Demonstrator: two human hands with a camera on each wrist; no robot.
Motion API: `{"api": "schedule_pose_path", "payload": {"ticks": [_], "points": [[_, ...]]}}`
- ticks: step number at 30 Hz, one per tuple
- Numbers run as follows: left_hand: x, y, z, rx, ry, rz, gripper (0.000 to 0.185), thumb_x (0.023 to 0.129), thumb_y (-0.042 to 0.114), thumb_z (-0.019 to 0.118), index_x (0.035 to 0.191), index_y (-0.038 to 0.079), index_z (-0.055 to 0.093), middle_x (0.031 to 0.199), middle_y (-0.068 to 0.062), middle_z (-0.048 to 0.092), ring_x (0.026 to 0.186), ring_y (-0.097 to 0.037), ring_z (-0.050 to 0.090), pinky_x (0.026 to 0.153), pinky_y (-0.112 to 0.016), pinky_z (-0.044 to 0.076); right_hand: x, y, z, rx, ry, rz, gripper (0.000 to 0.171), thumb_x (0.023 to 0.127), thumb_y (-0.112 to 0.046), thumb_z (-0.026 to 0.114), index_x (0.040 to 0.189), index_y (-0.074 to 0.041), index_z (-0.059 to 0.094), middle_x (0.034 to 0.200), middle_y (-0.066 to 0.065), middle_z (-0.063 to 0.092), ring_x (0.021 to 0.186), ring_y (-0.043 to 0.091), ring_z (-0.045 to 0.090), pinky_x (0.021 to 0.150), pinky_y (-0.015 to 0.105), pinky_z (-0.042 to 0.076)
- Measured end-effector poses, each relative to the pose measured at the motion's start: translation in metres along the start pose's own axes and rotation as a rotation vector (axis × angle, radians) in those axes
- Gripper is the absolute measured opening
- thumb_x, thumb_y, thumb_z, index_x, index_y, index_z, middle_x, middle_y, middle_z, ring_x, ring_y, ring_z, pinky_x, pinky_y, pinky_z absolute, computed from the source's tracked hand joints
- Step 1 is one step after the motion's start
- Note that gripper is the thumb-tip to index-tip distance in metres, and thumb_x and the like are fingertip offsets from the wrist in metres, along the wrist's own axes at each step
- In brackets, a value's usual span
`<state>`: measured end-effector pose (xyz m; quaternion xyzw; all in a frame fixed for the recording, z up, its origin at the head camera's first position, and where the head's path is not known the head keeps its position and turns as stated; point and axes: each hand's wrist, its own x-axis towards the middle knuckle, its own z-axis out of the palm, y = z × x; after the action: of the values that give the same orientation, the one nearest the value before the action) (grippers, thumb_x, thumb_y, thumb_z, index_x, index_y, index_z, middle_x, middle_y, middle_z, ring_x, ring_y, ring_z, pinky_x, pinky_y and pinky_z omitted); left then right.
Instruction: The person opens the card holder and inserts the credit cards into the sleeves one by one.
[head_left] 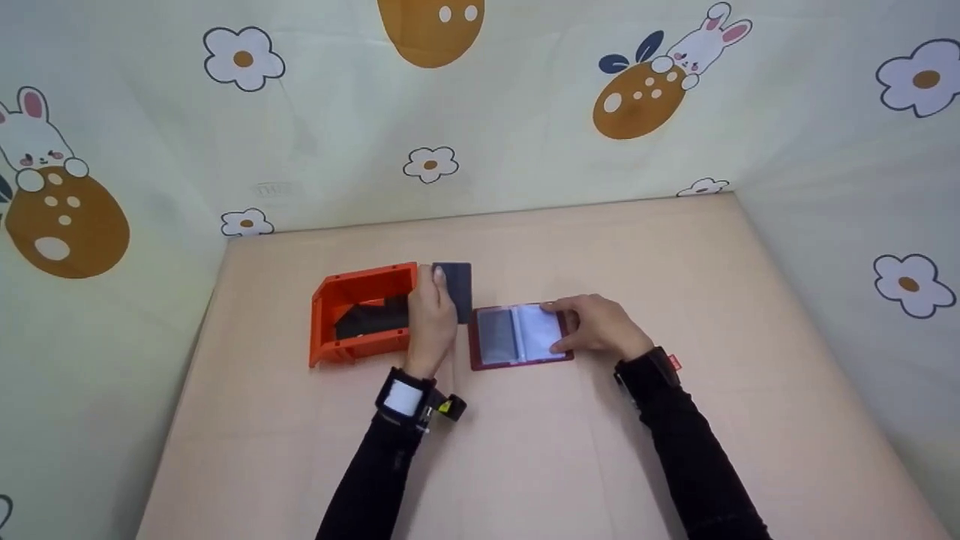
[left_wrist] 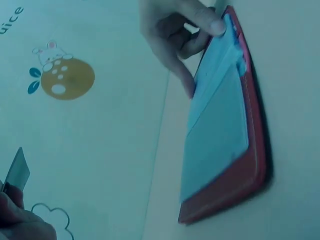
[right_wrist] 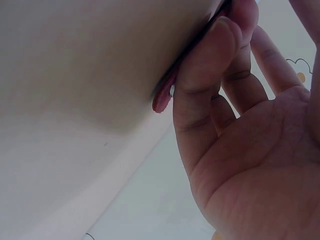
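Note:
A red card holder (head_left: 517, 335) lies open on the table, clear sleeves up. My right hand (head_left: 581, 328) holds its right-hand page, index finger at the far edge and thumb at the near edge. The left wrist view shows the holder (left_wrist: 225, 135) with those fingers (left_wrist: 180, 35) curled at its far end. Only my palm (right_wrist: 250, 150) and a red rim of the holder (right_wrist: 162, 100) show in the right wrist view. My left hand (head_left: 433, 307) pinches a dark grey card (head_left: 454, 289), held upright between the holder and an orange bin (head_left: 360, 315).
The orange bin has an open front and dark items inside. Fabric walls (head_left: 480, 127) printed with flowers and rabbits close the table in at the back and on both sides. Bare tabletop (head_left: 525, 450) stretches toward the near edge.

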<state>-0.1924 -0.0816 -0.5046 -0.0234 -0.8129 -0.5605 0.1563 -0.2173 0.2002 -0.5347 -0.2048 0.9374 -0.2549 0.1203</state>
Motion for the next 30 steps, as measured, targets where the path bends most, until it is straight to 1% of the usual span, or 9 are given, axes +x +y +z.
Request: {"api": "schedule_pose_path", "payload": {"ticks": [2, 5, 9, 13, 20, 25, 27, 28, 30], "points": [[-0.002, 0.008, 0.010, -0.002, -0.007, -0.013, 0.022, 0.114, 0.021, 0.038, 0.107, 0.003, 0.048, 0.072, -0.004, 0.042, 0.064, -0.020, 0.046, 0.059, -0.025, 0.036, 0.000, 0.000, 0.000, 0.000, 0.001, 0.000, 0.070, 0.072, -0.031, 0.095, 0.137, -0.020, 0.069, 0.105, 0.007, 0.069, 0.100, 0.025, 0.058, 0.089, 0.041, 0.048], [-0.005, 0.013, 0.026, 0.000, -0.010, -0.034, 0.022, 0.114, 0.023, 0.038, 0.107, 0.004, 0.048, 0.072, -0.004, 0.042, 0.064, -0.020, 0.046, 0.058, -0.025, 0.037, 0.001, -0.001, 0.000, 0.007, -0.002, 0.006, 0.070, 0.072, -0.030, 0.095, 0.137, -0.021, 0.070, 0.087, 0.004, 0.055, 0.089, 0.023, 0.052, 0.077, 0.036, 0.040], [-0.011, 0.009, 0.045, -0.005, -0.038, -0.076, 0.025, 0.114, 0.023, 0.035, 0.108, 0.004, 0.049, 0.073, -0.002, 0.042, 0.065, -0.017, 0.046, 0.059, -0.025, 0.039, 0.002, -0.002, 0.000, 0.004, -0.004, 0.012, 0.070, 0.071, -0.030, 0.096, 0.136, -0.020, 0.070, 0.084, 0.001, 0.052, 0.085, 0.021, 0.050, 0.074, 0.033, 0.037], [-0.016, 0.003, 0.057, -0.013, -0.042, -0.094, 0.026, 0.114, 0.020, 0.033, 0.104, 0.003, 0.049, 0.073, -0.001, 0.040, 0.066, -0.016, 0.045, 0.060, -0.027, 0.039, 0.003, -0.002, 0.001, 0.001, -0.009, 0.020, 0.069, 0.072, -0.031, 0.096, 0.135, -0.019, 0.071, 0.083, 0.001, 0.052, 0.083, 0.020, 0.050, 0.072, 0.033, 0.036], [-0.016, -0.004, 0.063, 0.024, -0.012, -0.084, 0.025, 0.113, 0.016, 0.036, 0.098, 0.002, 0.049, 0.071, 0.001, 0.036, 0.066, -0.016, 0.043, 0.061, -0.029, 0.039, 0.003, -0.002, 0.000, 0.014, -0.010, 0.021, 0.070, 0.072, -0.031, 0.096, 0.135, -0.019, 0.071, 0.080, 0.001, 0.053, 0.078, 0.018, 0.048, 0.068, 0.032, 0.036], [-0.017, -0.005, 0.064, 0.027, -0.006, -0.081, 0.024, 0.113, 0.016, 0.036, 0.098, 0.002, 0.049, 0.071, 0.000, 0.037, 0.066, -0.018, 0.044, 0.062, -0.031, 0.041, 0.001, -0.004, -0.003, 0.016, 0.025, -0.013, 0.066, 0.076, -0.033, 0.093, 0.136, -0.019, 0.070, 0.084, 0.001, 0.061, 0.080, 0.017, 0.053, 0.071, 0.031, 0.040], [-0.017, -0.005, 0.065, 0.027, -0.010, -0.087, 0.024, 0.113, 0.016, 0.036, 0.099, 0.002, 0.049, 0.072, -0.001, 0.039, 0.067, -0.018, 0.045, 0.063, -0.032, 0.041, 0.001, -0.008, -0.005, 0.069, 0.076, -0.042, 0.059, 0.084, -0.030, 0.088, 0.137, -0.016, 0.069, 0.083, 0.000, 0.065, 0.077, 0.014, 0.055, 0.070, 0.029, 0.043], [-0.018, -0.004, 0.066, 0.025, -0.010, -0.087, 0.024, 0.113, 0.016, 0.036, 0.099, 0.002, 0.049, 0.072, -0.001, 0.039, 0.068, -0.019, 0.046, 0.063, -0.032, 0.041, 0.002, -0.011, -0.004, 0.127, 0.108, -0.048, 0.054, 0.088, -0.027, 0.084, 0.138, -0.013, 0.068, 0.081, 0.001, 0.065, 0.073, 0.014, 0.057, 0.068, 0.028, 0.046], [-0.020, -0.004, 0.067, 0.014, -0.017, -0.094, 0.024, 0.113, 0.017, 0.036, 0.100, 0.002, 0.049, 0.072, -0.002, 0.040, 0.068, -0.019, 0.047, 0.063, -0.032, 0.041, 0.005, -0.021, -0.001, 0.308, 0.158, -0.042, 0.045, 0.099, -0.021, 0.072, 0.141, -0.007, 0.063, 0.076, 0.004, 0.065, 0.065, 0.013, 0.059, 0.061, 0.028, 0.051]]}}
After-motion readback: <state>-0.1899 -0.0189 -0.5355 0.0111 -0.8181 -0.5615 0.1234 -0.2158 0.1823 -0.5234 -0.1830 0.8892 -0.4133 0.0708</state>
